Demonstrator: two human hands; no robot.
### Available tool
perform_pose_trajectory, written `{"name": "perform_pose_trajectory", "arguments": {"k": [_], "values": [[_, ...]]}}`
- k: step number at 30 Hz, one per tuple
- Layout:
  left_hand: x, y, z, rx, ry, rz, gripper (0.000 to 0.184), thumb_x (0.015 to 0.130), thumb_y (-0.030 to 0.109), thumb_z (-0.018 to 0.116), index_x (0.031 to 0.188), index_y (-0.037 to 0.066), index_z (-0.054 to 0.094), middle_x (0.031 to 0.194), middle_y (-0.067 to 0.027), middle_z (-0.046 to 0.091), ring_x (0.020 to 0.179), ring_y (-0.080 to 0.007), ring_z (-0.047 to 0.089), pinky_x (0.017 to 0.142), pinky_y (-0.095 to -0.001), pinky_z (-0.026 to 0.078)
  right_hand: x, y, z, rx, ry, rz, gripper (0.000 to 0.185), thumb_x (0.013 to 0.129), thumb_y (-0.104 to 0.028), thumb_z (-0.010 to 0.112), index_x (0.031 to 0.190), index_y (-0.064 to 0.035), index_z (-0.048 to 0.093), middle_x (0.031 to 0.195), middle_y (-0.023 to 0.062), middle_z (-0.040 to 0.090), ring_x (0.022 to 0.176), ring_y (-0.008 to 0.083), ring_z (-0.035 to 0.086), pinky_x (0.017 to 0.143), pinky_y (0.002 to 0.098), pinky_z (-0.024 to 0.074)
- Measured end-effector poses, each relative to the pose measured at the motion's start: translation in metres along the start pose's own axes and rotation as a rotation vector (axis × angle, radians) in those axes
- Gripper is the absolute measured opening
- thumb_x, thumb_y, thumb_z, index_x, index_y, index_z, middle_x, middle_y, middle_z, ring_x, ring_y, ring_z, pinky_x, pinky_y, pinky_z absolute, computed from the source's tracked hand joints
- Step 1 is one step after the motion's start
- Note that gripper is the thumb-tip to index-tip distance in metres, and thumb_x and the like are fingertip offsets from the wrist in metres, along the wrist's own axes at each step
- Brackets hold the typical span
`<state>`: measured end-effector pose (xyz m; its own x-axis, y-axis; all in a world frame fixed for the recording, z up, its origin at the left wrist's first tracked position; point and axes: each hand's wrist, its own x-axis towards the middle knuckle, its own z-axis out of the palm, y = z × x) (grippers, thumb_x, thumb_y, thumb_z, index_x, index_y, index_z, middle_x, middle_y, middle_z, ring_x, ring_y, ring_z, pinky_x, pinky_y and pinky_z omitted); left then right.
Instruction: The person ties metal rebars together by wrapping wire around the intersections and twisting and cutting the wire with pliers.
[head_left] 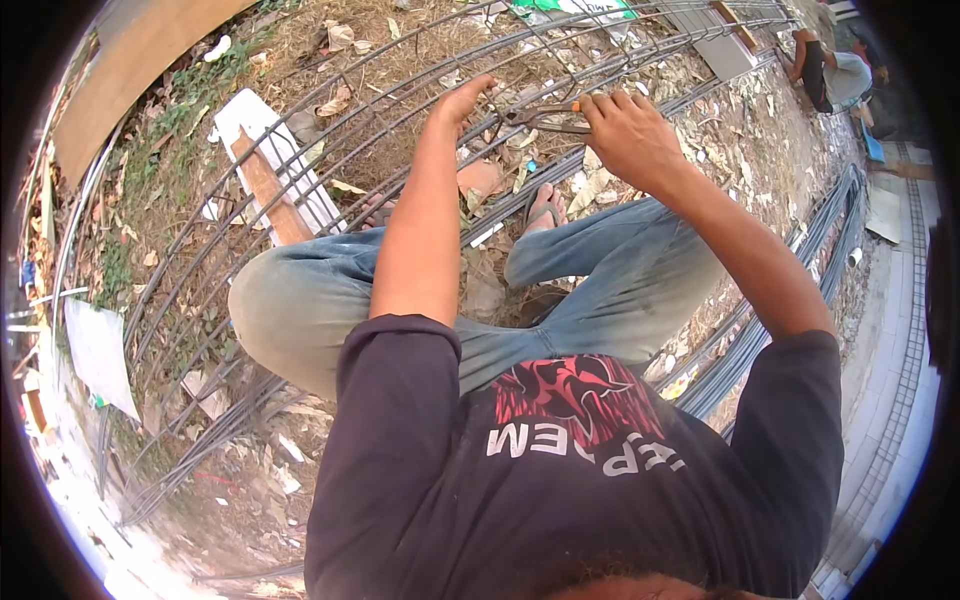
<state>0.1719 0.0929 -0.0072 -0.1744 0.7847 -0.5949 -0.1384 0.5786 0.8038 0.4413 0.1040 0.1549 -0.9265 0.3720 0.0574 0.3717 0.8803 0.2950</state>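
My right hand (632, 135) is closed round the handles of metal pincers (545, 118), with a bit of orange showing at the grip. The pincers' jaws point left and meet the thin steel bars of a rebar cage (400, 112). Just left of the jaws, my left hand (464, 103) is at the same bars with its fingers curled. Most of those fingers are turned away, so what they hold is hidden. The cage stretches in front of my bent legs, and my sandalled foot (545, 207) shows below the pincers.
A white board (262, 140) and a wood strip (268, 190) lie under the cage at left. Bundled steel rods (740, 345) lie at right. Another person (835, 75) sits at the upper right. Dry leaves and litter cover the ground.
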Motion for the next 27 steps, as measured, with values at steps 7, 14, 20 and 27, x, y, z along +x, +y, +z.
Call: {"name": "perform_pose_trajectory", "arguments": {"k": [7,14,20,27], "values": [[0.002,0.000,-0.001,0.073,0.007,0.011,0.096,0.074,0.071,0.067,0.157,0.025,0.047,0.167,-0.0299,0.024,0.123,-0.0443,0.056,0.111,-0.0636,0.033,0.003,0.004,0.008,1.341,-0.715,0.698,0.046,0.107,-0.038,0.053,0.104,0.0063,0.064,0.068,0.0124,0.066,0.054,0.0195,0.066,0.049,0.0362,0.0542],[0.007,0.003,-0.003,0.049,0.000,-0.012,0.103,0.076,0.066,0.072,0.158,0.011,0.042,0.155,-0.0403,0.034,0.089,-0.0299,0.069,0.076,-0.0457,0.054,0.006,-0.003,-0.009,0.626,-0.515,0.310,0.035,0.094,-0.028,0.071,0.104,0.0045,0.063,0.087,0.0170,0.069,0.074,0.0283,0.071,0.064,0.0419,0.0574],[0.015,0.000,-0.009,0.034,-0.016,-0.049,0.113,0.073,0.061,0.078,0.160,0.004,0.034,0.147,-0.0433,0.039,0.076,-0.0245,0.069,0.070,-0.0402,0.056,-0.014,0.002,0.022,0.003,0.289,-0.040,0.027,0.101,-0.024,0.058,0.112,-0.0005,0.065,0.103,0.0174,0.070,0.082,0.0359,0.072,0.073,0.0463,0.0586],[0.030,-0.006,-0.013,-0.052,-0.059,-0.079,0.121,0.075,0.058,0.077,0.164,0.003,0.015,0.136,-0.0500,0.044,0.080,-0.0337,0.071,0.079,-0.0475,0.058,-0.023,-0.010,0.032,1.755,-0.620,0.762,0.052,0.104,-0.043,0.060,0.106,0.0085,0.063,0.076,0.0132,0.070,0.061,0.0186,0.070,0.051,0.0340,0.0583]]}}
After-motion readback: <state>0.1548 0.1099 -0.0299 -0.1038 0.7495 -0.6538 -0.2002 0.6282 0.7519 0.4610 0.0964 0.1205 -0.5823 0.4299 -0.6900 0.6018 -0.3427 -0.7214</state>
